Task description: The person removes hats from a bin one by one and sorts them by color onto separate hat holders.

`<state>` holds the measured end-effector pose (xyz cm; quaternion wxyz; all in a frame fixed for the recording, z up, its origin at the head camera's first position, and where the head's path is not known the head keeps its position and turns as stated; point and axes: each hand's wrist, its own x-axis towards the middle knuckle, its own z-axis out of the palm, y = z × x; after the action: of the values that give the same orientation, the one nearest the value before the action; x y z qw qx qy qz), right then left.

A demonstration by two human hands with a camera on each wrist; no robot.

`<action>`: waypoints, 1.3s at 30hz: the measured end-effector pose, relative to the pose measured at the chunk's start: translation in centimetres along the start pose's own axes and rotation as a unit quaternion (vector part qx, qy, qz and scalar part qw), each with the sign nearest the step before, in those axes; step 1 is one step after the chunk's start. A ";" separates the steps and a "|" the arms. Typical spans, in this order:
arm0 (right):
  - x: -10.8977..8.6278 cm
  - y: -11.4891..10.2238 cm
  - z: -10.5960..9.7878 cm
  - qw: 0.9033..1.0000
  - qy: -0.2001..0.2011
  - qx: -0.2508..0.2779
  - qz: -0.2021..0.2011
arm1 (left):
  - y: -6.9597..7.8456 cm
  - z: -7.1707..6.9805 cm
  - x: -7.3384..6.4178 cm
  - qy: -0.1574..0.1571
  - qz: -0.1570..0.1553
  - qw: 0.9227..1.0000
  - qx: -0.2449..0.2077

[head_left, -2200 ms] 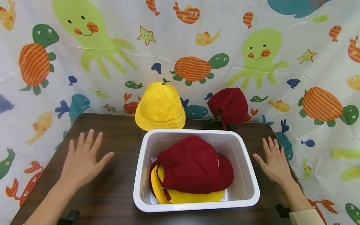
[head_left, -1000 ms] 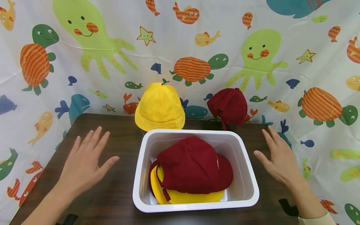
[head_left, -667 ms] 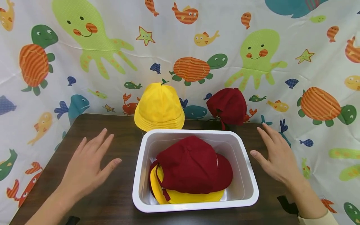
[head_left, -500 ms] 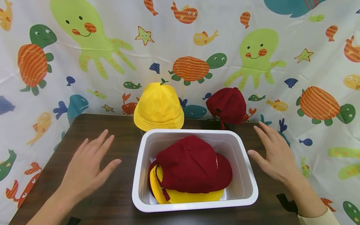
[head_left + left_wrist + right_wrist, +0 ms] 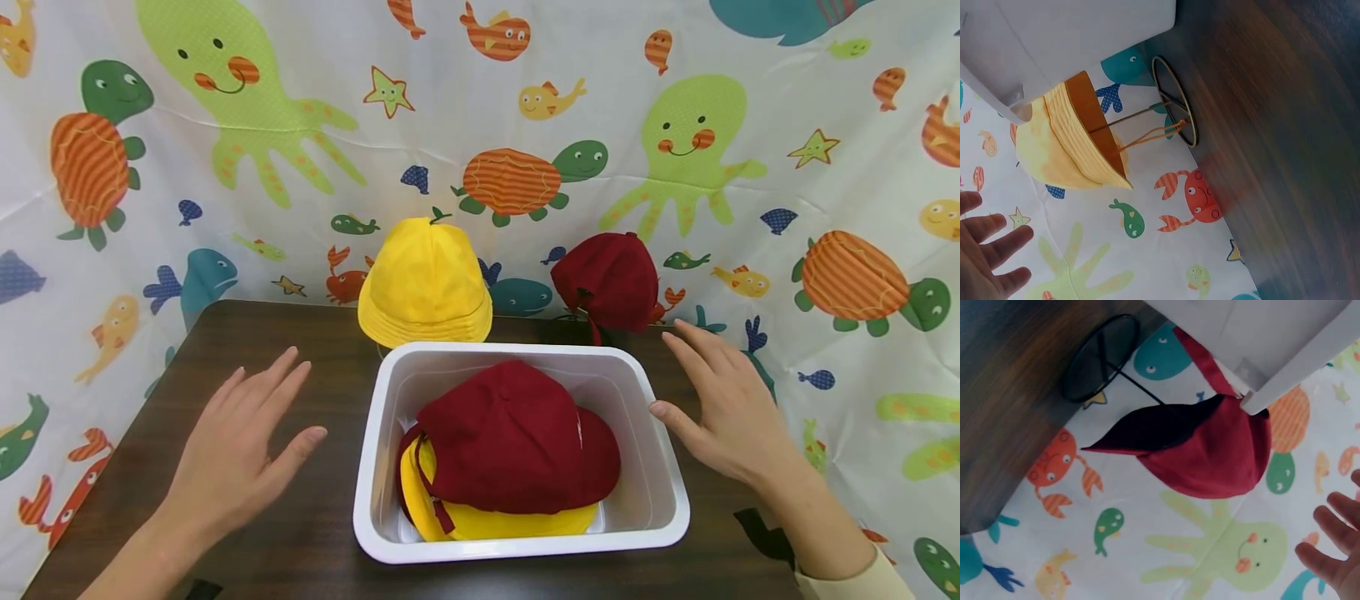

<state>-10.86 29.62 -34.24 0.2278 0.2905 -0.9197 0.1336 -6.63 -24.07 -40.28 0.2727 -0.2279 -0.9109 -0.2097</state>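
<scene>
My left hand (image 5: 232, 442) hovers over the table left of a white bin (image 5: 521, 548), fingers spread and holding nothing. On the other side my right hand (image 5: 727, 408) has its thumb tip right at the bin's right rim, its fingers extended and holding nothing. Inside the bin a dark red cap (image 5: 510, 442) lies on top of yellow hats (image 5: 517, 523), with a strap hanging at its left. Behind the bin a yellow bucket hat (image 5: 426, 279) sits on a wire stand (image 5: 1175, 103). Another dark red cap (image 5: 611, 279) rests on a black stand (image 5: 1102, 359) at the back right.
The dark wooden table (image 5: 315, 533) ends at a white curtain (image 5: 315, 50) printed with sea animals, close behind the two stands. Black straps (image 5: 765, 533) show beneath the wrists.
My right hand has moved left and forward, toward the bin's right rim. The left hand has lifted and shifted slightly right. The hats and bin have stayed in place.
</scene>
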 end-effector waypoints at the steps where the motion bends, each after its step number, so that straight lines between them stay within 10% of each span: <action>1: 0.1 -0.1 0.0 1.000 0.001 0.002 -0.004 | 0.1 0.0 0.0 0.002 0.002 1.000 -0.007; 39: 4.5 -4.5 0.3 0.982 -0.161 0.062 -0.072 | 3.1 3.3 -0.5 -0.063 0.037 0.990 -0.120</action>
<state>-11.54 23.80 -31.73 0.0676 0.3873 -0.9108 0.1256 -5.95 -20.03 -42.33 0.1933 -0.3049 -0.8854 -0.2928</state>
